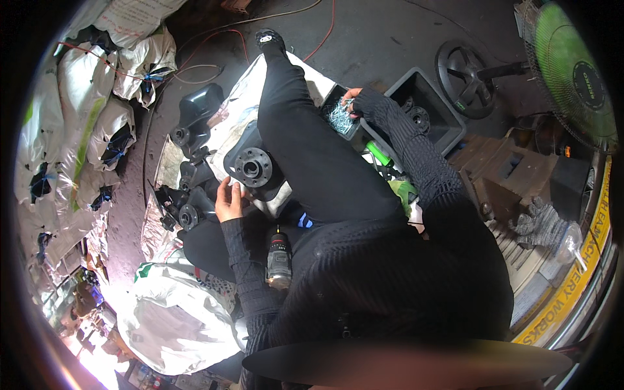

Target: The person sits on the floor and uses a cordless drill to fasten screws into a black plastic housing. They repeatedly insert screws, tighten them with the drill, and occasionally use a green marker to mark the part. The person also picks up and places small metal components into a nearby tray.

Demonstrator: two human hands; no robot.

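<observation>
A black plastic part (266,185) with a round, holed flange (253,167) lies beside my outstretched leg. My left hand (230,199) is at its near left edge, fingers apart and fingertips close to or touching the rim. At the far side of my leg, my right hand (353,101) reaches over a small dark bin of silvery screws (340,117). Its fingers are curled at the edge of the heap; whatever they hold is too small to make out. A cordless drill (279,260) with a thin bit rests by my left forearm.
Similar black parts (189,214) lie to the left on sheeting. A larger grey bin (426,107) with flanged pieces stands beyond my right forearm. White sacks (88,117) line the left. At right are a green fan (572,78), its black round base (463,78) and a grey glove (537,222).
</observation>
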